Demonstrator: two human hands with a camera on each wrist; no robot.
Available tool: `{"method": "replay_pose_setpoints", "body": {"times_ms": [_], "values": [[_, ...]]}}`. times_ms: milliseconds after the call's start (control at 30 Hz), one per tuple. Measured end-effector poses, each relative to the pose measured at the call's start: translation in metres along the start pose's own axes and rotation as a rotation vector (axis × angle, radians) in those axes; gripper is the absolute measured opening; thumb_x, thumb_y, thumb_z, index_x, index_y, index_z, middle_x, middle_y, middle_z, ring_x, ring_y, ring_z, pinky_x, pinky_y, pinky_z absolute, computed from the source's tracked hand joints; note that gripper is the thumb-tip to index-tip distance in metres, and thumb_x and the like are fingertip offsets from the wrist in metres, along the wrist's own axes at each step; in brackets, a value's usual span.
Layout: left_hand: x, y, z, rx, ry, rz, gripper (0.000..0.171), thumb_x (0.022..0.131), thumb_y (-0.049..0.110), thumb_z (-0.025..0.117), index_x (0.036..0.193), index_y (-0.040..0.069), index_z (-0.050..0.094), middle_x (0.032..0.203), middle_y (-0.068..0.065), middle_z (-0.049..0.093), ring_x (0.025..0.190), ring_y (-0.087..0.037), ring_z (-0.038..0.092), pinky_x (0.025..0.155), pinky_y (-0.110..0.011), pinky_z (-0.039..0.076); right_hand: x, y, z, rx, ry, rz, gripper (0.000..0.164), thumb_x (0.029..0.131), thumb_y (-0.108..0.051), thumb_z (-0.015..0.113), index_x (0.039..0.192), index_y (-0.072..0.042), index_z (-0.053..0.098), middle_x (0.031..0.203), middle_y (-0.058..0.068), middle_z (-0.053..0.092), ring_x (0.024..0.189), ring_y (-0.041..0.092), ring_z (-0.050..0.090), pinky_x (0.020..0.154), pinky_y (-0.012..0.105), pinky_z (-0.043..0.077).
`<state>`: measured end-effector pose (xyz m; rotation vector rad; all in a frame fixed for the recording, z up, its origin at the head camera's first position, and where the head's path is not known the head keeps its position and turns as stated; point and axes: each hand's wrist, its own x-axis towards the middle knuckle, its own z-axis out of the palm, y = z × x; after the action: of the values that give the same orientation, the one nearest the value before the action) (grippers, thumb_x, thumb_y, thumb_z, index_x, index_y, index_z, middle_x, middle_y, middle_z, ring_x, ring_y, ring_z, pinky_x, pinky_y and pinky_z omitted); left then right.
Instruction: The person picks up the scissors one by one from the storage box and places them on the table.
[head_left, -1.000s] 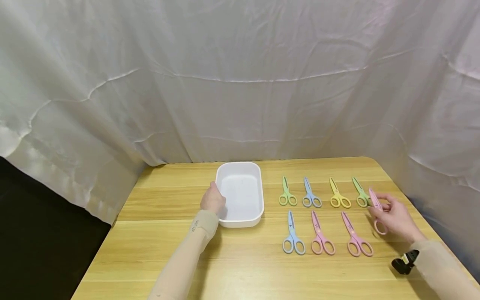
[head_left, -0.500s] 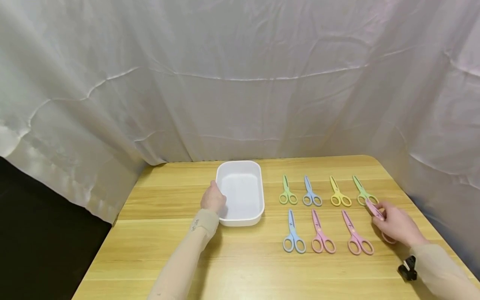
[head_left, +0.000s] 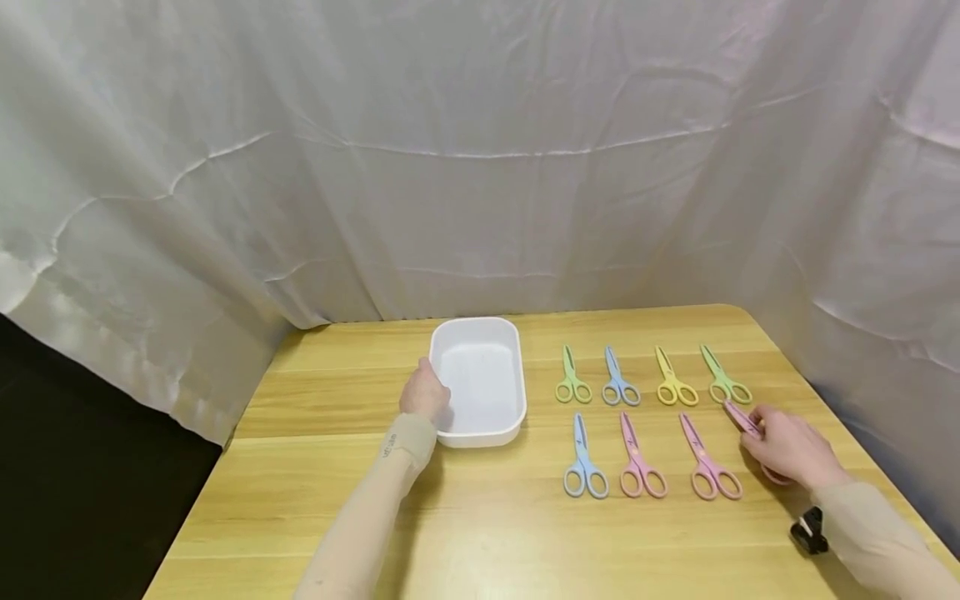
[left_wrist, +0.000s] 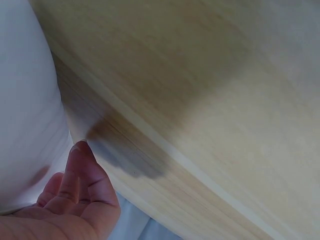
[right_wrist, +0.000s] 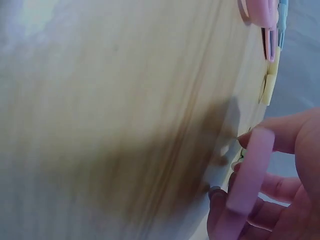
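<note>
My left hand [head_left: 425,393] grips the left wall of a white plastic bin [head_left: 480,439]; the left wrist view shows curled fingers [left_wrist: 82,167] at the bin's side [left_wrist: 27,100]. Over at the right, my right hand [head_left: 795,447] pinches a pair of pink scissors [head_left: 742,422] by the middle, low over the table. Their tip points away and to the left, close below the handles of the green scissors [head_left: 724,379]. Palm and fingers partly hide the handles in the head view. Up close, the right wrist view shows a pink handle [right_wrist: 252,172] in front of the fingers.
In the back row lie other green [head_left: 572,383], blue [head_left: 619,385] and yellow scissors [head_left: 675,385]. Nearer are light blue scissors [head_left: 583,467] and two pink pairs [head_left: 638,468] [head_left: 707,468]. A grey curtain [head_left: 480,208] hangs behind the wooden table [head_left: 480,525].
My right hand has lowered the pink scissors toward the table and drawn them slightly nearer, tilting them further left. The left hand stays on the bin.
</note>
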<state>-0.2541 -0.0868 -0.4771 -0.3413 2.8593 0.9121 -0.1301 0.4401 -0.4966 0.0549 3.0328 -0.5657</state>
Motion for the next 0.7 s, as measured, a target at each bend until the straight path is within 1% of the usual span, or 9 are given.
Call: {"method": "replay_pose_setpoints", "body": {"times_ms": [133,300,467,600,700], "values": [[-0.0008,0.0004,-0.0007,0.012,0.005,0.009,0.071,0.092,0.009,0.063,0.153,0.0,0.028,0.13,-0.025,0.063,0.115,-0.04,0.065,0.101,-0.051,0.055,-0.0025,-0.0018,-0.0024,-0.004,-0.018,-0.002,0.025,0.091,-0.024,0.056,0.102,-0.001,0.056,0.055,-0.003,0.053,0.049,0.017,0.051,0.044,0.032,0.036],[-0.0017,0.0019,-0.0006,0.018,-0.001,0.009,0.071,0.092,0.009,0.063,0.153,-0.001,0.029,0.128,-0.026,0.064,0.114,-0.041,0.065,0.1,-0.051,0.055,-0.0066,-0.002,-0.0046,-0.01,-0.04,0.006,0.025,0.092,-0.025,0.055,0.099,-0.001,0.054,0.05,-0.004,0.052,0.048,0.017,0.051,0.045,0.031,0.036],[0.0008,0.001,0.0,0.036,-0.004,0.012,0.066,0.093,0.01,0.062,0.15,-0.001,0.032,0.125,-0.025,0.065,0.112,-0.04,0.066,0.097,-0.051,0.056,-0.0085,-0.0018,-0.0055,-0.021,-0.056,0.011,0.023,0.093,-0.025,0.054,0.095,-0.003,0.053,0.049,-0.003,0.051,0.048,0.017,0.05,0.046,0.031,0.035],[0.0025,0.0004,-0.0026,0.048,-0.017,0.01,0.062,0.093,0.013,0.061,0.147,-0.001,0.034,0.123,-0.025,0.065,0.109,-0.039,0.066,0.094,-0.05,0.057,-0.0075,-0.0037,-0.007,-0.036,-0.048,0.024,0.022,0.092,-0.026,0.055,0.09,-0.004,0.054,0.056,0.001,0.053,0.054,0.018,0.051,0.048,0.031,0.036],[0.0013,-0.0001,-0.0038,0.029,-0.039,0.005,0.063,0.094,0.013,0.059,0.15,-0.001,0.032,0.128,-0.026,0.063,0.114,-0.04,0.064,0.098,-0.051,0.055,-0.0074,-0.0037,-0.0091,-0.053,-0.039,0.04,0.024,0.091,-0.026,0.057,0.092,-0.003,0.055,0.066,0.006,0.055,0.059,0.02,0.051,0.049,0.031,0.036]]}}
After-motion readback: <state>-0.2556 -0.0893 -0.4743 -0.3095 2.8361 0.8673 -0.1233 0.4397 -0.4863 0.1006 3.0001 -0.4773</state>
